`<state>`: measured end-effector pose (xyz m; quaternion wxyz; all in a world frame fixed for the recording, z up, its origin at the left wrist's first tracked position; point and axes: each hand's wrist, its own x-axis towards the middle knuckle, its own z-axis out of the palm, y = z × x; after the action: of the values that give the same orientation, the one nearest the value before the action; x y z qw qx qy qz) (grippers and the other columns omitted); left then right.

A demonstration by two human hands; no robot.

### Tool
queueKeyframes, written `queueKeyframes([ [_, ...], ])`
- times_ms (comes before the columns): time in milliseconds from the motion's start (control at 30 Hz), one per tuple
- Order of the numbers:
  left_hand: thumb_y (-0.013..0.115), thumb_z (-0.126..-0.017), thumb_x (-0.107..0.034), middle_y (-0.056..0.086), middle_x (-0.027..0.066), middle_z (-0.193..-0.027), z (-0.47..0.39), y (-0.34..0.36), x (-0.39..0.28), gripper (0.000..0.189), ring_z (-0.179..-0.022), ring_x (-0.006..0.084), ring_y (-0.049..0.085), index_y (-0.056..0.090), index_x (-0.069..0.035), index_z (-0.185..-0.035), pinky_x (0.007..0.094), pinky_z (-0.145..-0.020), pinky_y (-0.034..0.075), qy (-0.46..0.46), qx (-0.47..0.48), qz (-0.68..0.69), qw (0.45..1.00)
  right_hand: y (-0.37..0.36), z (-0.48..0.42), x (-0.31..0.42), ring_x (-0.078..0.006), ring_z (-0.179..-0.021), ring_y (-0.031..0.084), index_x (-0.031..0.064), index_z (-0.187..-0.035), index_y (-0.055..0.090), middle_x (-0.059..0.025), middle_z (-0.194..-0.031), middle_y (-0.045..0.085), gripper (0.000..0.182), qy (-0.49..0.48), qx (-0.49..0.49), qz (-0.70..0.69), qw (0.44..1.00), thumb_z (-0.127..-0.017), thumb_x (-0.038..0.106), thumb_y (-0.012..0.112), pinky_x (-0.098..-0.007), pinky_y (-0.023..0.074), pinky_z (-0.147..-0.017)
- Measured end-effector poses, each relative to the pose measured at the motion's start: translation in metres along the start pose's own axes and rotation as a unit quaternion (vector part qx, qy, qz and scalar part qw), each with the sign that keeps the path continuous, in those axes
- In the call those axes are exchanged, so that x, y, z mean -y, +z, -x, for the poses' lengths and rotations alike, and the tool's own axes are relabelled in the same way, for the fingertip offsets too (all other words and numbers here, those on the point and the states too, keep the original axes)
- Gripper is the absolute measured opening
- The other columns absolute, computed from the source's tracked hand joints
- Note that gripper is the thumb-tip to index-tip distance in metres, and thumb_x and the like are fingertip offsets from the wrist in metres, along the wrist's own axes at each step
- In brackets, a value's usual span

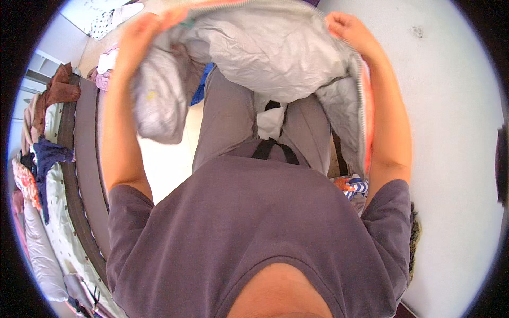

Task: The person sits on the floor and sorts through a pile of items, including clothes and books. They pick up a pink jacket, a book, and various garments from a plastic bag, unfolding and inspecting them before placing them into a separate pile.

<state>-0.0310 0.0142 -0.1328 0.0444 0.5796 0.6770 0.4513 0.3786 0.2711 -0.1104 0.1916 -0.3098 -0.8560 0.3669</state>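
Note:
A zip-up jacket (274, 51) hangs spread in front of me, its pale grey lining turned towards me. Orange outer fabric shows along its edge, beside a zipper (361, 103). My left hand (149, 28) grips the jacket's upper left edge, slightly blurred. At the upper right, my right hand (345, 28) has its fingers curled around the zippered edge. One grey-lined part of the jacket (161, 103) droops below my left hand. The garment covers part of my grey trousers (228, 111), and its far side is hidden.
To the left is a bed (55, 190) with several garments, among them a brown one (59, 89) and a navy one (49, 155). A white wall (445, 139) rises at the right. Striped cloth (358, 186) lies by my right side. More clothes (105, 65) lie at the upper left.

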Motion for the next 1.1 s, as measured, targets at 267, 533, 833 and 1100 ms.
queueKeyframes([
  [267, 0.066, -0.079, -0.009, 0.046, 0.0188, -0.141, 0.081, 0.138, 0.005, 0.062, -0.133, 0.0345, 0.042, 0.049, -0.005, -0.138, 0.0402, -0.111, 0.033, 0.057, 0.096, -0.042, 0.993, 0.101, 0.108, 0.033, -0.0199, -0.07, 0.062, 0.0004, -0.084, 0.064, -0.0083, -0.076, 0.065, 0.016, 0.034, -0.026, -0.058, 0.997, -0.088, 0.016, 0.065, -0.0335, 0.0497, -0.066],
  [533, 0.057, -0.066, 0.003, 0.049, 0.0192, -0.137, 0.091, 0.163, -0.035, 0.068, -0.129, 0.0376, 0.044, 0.054, -0.006, -0.133, 0.0426, -0.109, 0.033, 0.133, 0.003, -0.101, 0.986, 0.189, 0.152, -0.043, -0.0312, -0.105, 0.064, -0.0014, -0.125, 0.056, -0.0192, -0.113, 0.065, 0.051, 0.098, 0.032, 0.02, 0.994, -0.083, 0.021, 0.072, -0.0369, 0.0497, -0.089],
  [833, 0.044, -0.074, 0.008, 0.063, 0.0113, -0.082, 0.042, 0.146, -0.046, 0.033, -0.077, 0.0183, 0.061, 0.061, -0.001, -0.101, 0.0275, -0.071, 0.048, -0.002, 0.055, 0.061, 0.997, 0.204, 0.088, -0.048, -0.028, -0.13, 0.045, -0.0019, -0.136, 0.049, -0.0148, -0.14, 0.051, 0.062, 0.138, -0.083, -0.42, 0.893, -0.087, 0.031, 0.071, -0.0392, 0.0351, -0.109],
  [1100, 0.062, -0.085, -0.017, 0.065, 0.0182, -0.078, -0.022, 0.119, -0.07, 0.015, -0.075, 0.0352, 0.065, 0.068, -0.008, -0.094, 0.0409, -0.069, 0.05, 0.003, -0.032, 0.014, 0.999, 0.11, 0.087, -0.002, -0.0276, -0.128, 0.05, -0.0005, -0.143, 0.04, -0.0139, -0.143, 0.05, 0.069, 0.046, 0.051, -0.743, 0.666, -0.09, 0.034, 0.068, -0.0466, 0.0381, -0.11],
])
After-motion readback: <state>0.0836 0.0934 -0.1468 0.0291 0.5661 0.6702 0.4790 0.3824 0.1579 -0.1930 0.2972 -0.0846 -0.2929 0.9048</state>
